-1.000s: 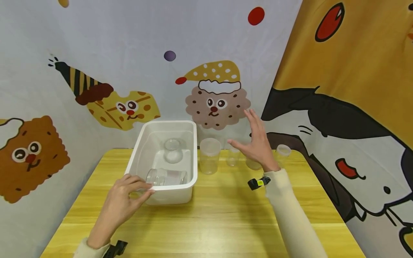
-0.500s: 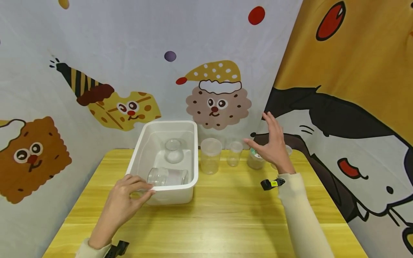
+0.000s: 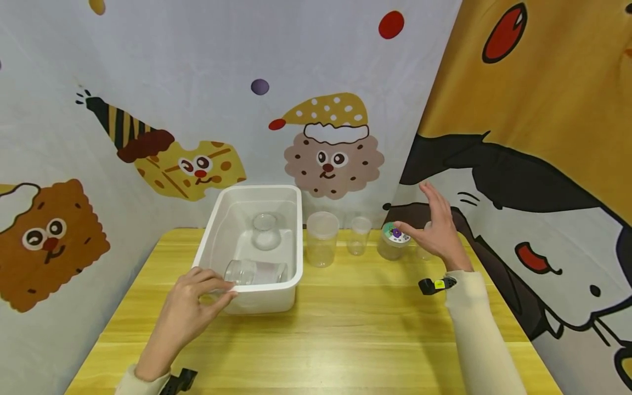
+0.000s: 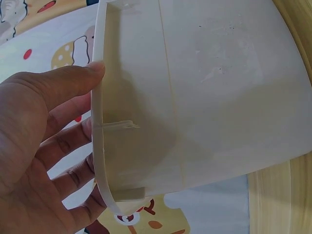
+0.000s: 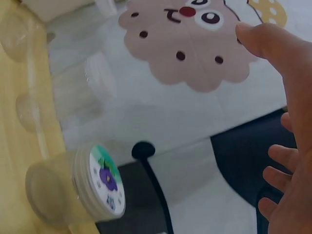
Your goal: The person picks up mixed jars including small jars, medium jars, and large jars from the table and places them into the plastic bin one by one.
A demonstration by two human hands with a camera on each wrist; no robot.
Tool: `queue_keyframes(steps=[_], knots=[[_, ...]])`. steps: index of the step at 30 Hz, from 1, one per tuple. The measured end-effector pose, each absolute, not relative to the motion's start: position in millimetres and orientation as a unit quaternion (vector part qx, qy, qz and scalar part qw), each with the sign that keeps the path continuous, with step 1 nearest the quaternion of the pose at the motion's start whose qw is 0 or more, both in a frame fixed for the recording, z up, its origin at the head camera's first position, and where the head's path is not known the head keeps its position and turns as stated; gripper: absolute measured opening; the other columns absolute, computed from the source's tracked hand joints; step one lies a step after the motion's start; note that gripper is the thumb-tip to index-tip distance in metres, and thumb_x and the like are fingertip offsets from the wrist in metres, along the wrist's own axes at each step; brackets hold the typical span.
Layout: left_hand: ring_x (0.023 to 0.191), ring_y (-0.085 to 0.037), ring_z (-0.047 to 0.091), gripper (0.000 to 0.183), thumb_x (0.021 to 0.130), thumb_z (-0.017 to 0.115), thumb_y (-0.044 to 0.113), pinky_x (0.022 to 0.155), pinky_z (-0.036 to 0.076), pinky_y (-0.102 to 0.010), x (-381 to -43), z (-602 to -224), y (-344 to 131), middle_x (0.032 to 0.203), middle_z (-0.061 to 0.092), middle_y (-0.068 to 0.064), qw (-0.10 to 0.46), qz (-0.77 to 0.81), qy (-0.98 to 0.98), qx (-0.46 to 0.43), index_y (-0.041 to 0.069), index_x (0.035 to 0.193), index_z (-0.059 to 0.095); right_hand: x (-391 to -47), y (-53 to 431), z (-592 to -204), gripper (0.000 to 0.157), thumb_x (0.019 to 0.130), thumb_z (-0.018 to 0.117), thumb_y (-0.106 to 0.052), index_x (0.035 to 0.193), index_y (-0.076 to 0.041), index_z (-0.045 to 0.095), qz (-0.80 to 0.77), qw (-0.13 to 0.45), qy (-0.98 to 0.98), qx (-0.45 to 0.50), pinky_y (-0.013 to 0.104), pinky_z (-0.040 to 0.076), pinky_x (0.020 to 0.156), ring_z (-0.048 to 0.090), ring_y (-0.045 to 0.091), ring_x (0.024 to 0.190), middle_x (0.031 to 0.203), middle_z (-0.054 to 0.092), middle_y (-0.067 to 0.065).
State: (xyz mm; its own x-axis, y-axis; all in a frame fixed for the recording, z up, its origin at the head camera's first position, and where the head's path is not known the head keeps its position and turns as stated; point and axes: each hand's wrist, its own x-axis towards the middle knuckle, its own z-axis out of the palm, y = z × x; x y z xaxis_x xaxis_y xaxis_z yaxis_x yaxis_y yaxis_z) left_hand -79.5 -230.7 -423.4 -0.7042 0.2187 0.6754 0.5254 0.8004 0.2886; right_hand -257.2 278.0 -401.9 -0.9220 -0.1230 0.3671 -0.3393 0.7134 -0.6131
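Note:
My left hand (image 3: pixel 192 302) pinches the near rim of a white plastic tub (image 3: pixel 276 299), with the thumb outside and the fingers inside. In the tub a clear jar (image 3: pixel 269 271) lies on its side at the front. Another clear, rounded container (image 3: pixel 266 236) is farther back. My right hand (image 3: pixel 436 236) hovers with spread fingers and holds nothing. It is nearest a squat clear jar (image 3: pixel 392 249) whose lid carries a purple flower label (image 5: pixel 107 180). Behind the hand, a further clear container (image 3: pixel 423 253) is mostly hidden.
A tall lidded clear jar (image 3: pixel 322 244) stands just right of the tub, and a slimmer clear jar (image 3: pixel 359 238) stands beside it. They line the back of the wooden table (image 3: pixel 345 329), close to a cartoon-printed cloth (image 3: pixel 316 44).
My right hand has moved rightward above the row of jars, uncovering the slim jar and the flower-labelled lid. My left hand has stayed at the tub's rim.

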Motion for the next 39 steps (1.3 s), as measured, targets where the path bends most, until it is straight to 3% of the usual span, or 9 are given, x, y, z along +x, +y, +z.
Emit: queue_keyframes(steps=[18, 39], knots=[[0.074, -0.007, 0.056, 0.023, 0.066, 0.096, 0.014, 0.07, 0.041, -0.013, -77, -422, -230, 0.081, 0.071, 0.013, 0.318, -0.235, -0.896, -0.203, 0.022, 0.082, 0.082, -262, 333, -428, 0.114, 0.08, 0.085, -0.052, 0.164, -0.04, 0.009, 0.34, 0.085, -0.933, 0.082, 0.08, 0.024, 0.11, 0.013, 0.043, 0.158, 0.174, 0.008, 0.003], [0.075, -0.007, 0.057, 0.023, 0.066, 0.096, 0.014, 0.072, 0.042, -0.013, -79, -425, -230, 0.081, 0.071, 0.012, 0.321, -0.233, -0.895, -0.204, 0.022, 0.083, 0.082, -273, 361, -474, 0.117, 0.084, 0.08, -0.056, 0.167, -0.025, 0.002, 0.38, 0.035, -0.924, 0.034, 0.077, 0.025, 0.112, 0.022, 0.051, 0.151, 0.171, 0.014, 0.022]])
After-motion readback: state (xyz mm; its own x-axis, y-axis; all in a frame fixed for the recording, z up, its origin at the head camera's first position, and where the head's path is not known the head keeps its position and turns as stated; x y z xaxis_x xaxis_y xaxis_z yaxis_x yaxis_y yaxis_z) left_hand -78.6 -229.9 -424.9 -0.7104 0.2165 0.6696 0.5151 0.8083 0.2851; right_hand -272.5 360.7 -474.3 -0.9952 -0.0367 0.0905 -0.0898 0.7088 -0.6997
